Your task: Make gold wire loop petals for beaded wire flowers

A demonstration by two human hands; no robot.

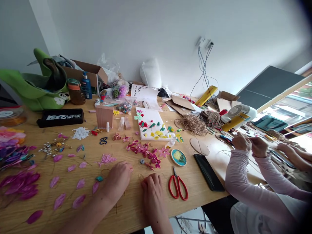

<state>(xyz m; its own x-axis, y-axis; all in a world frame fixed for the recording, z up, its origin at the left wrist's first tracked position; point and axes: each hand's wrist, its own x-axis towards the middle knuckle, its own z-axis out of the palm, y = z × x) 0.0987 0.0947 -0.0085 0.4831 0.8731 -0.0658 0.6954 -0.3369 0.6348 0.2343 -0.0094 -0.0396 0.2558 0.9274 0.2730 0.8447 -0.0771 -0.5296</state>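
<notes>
My left hand (122, 174) is low over the table with its fingers drawn together. Its fingertips point right, and whatever they pinch is too small to make out. Close beside it, my right hand (152, 187) has bent fingers pressed together; a fine thread or wire seems to show by its fingertips, but the grip itself is hidden. Just beyond both hands lies a cluster of magenta flowers (143, 149), with a small grey spool (142, 161) in front. Red-handled scissors (177, 187) rest to the right of my right hand. Loose pink petals (80, 183) on thin stems are spread to the left.
A white foam board (152, 122) with colourful flowers stands behind the cluster. A black phone (209, 172) and a round embroidered piece (178, 157) lie at right. Farther right, a co-worker's hands (248, 144) work at the table. A green bag (41, 87) sits back left.
</notes>
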